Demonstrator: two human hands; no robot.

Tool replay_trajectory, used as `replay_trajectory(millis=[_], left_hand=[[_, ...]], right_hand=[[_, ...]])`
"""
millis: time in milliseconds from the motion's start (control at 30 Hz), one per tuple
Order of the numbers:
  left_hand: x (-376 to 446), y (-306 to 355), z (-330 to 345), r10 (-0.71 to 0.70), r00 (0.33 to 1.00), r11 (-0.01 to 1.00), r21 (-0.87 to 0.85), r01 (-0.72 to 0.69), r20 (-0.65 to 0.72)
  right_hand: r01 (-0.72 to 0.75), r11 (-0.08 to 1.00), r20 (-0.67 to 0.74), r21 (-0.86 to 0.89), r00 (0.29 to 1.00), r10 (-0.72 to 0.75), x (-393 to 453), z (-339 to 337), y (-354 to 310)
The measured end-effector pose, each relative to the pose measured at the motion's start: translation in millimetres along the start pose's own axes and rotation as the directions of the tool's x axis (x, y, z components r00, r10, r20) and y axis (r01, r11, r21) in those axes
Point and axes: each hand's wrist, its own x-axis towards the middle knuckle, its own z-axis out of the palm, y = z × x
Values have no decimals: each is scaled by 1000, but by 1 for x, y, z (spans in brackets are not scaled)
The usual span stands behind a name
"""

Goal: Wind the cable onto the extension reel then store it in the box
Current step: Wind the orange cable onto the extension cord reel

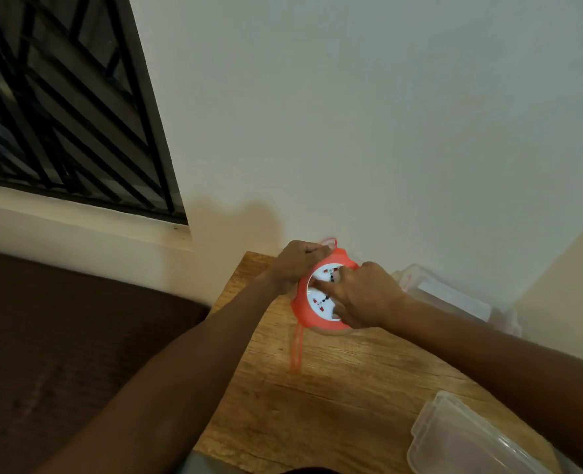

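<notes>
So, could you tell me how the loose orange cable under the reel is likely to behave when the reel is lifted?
The cable hangs in a thin, blurred loop below the extension reel, so it is probably floppy and will swing. It looks light and would likely trail across the table and could snag on its edge.

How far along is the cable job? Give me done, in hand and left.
Done: the clear box stands open by the wall, its lid off at the table's near edge. In hand: the left hand grips the orange reel while the right hand works its white face. Left: orange cable hangs loose below the reel; nothing is boxed.
</notes>
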Motion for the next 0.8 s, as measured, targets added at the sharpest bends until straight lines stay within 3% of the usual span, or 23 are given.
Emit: replay_trajectory(millis=[67, 133, 167, 233, 300, 367, 433, 500, 633, 800], left_hand=[[-2, -4, 5, -68, 990, 975, -218, 40, -123], [-1, -5, 12, -124, 972, 947, -317, 54, -202], [0, -5, 16, -127, 965, 948, -313, 51, -227], [0, -5, 20, -117, 954, 957, -287, 35, -275], [0, -8, 16, -124, 946, 951, -309, 27, -298], [0, -10, 10, -143, 943, 943, -330, 37, -302], [1, -10, 6, -143, 948, 946, -320, 46, -285], [1, -10, 7, -131, 958, 955, -293, 54, -253], [0, -13, 2, -125, 974, 963, -260, 74, -187], [-2, -14, 2, -109, 987, 977, -198, 85, -115]], right_hand=[[-338, 898, 12, 283, 937, 349, 6, -1, 3], [-562, 567, 145, 602, 775, 615, 19, -7, 14], [-592, 443, 210, 673, 727, 654, 25, -8, 22], [-602, 388, 310, 698, 742, 594, 28, -7, 31], [-555, 462, 343, 692, 816, 466, 21, -5, 27], [-478, 619, 307, 623, 877, 368, 11, 1, 23], [-351, 798, 183, 490, 937, 299, 5, 9, 23], [-196, 911, 38, 363, 980, 196, -1, 15, 25], [27, 972, -68, 232, 998, -12, -7, 17, 29], [216, 968, -33, 125, 976, -214, -4, 5, 24]])
